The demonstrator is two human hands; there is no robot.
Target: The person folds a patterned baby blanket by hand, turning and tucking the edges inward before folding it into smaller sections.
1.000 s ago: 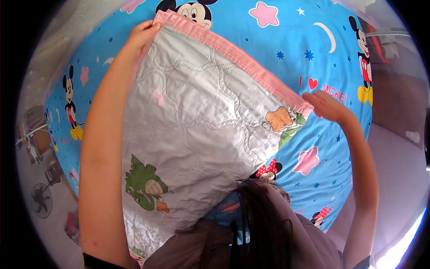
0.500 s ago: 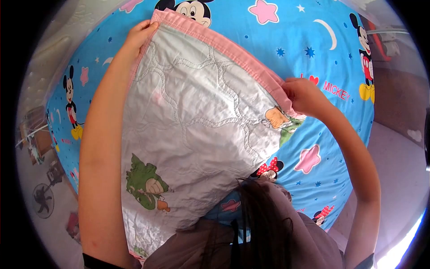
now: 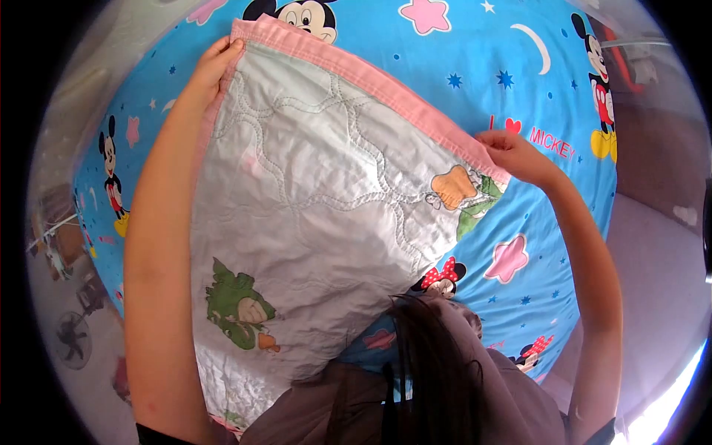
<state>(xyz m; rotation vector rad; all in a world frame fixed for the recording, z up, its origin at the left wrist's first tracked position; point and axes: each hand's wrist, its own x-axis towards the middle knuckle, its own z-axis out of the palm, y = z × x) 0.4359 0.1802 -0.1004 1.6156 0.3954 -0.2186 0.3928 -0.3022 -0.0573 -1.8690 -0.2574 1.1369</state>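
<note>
A white quilted cloth (image 3: 319,170) with pink edging and green dinosaur prints lies spread over the blue cartoon-print bedsheet (image 3: 475,44). At its upper left corner my left hand (image 3: 216,65) pinches the pink edging. My right hand (image 3: 513,154) is closed on the same pink edging near the right corner, with the fingertips partly hidden. Between the hands the pink border runs down to the right in a nearly straight line. The lower part of the cloth reaches my body, where my clothing and hair cover some of it.
A fan (image 3: 73,340) stands on the floor at the lower left, with blurred items near it. Dark hair (image 3: 430,356) hangs at the bottom centre. To the right of the bed is a pale purplish surface (image 3: 653,274).
My right hand, off the corner a second ago, moved in, bunched the edging, then moved slightly outward, and the border is straighter. My left hand and the cloth's upper corner shifted slightly left.
</note>
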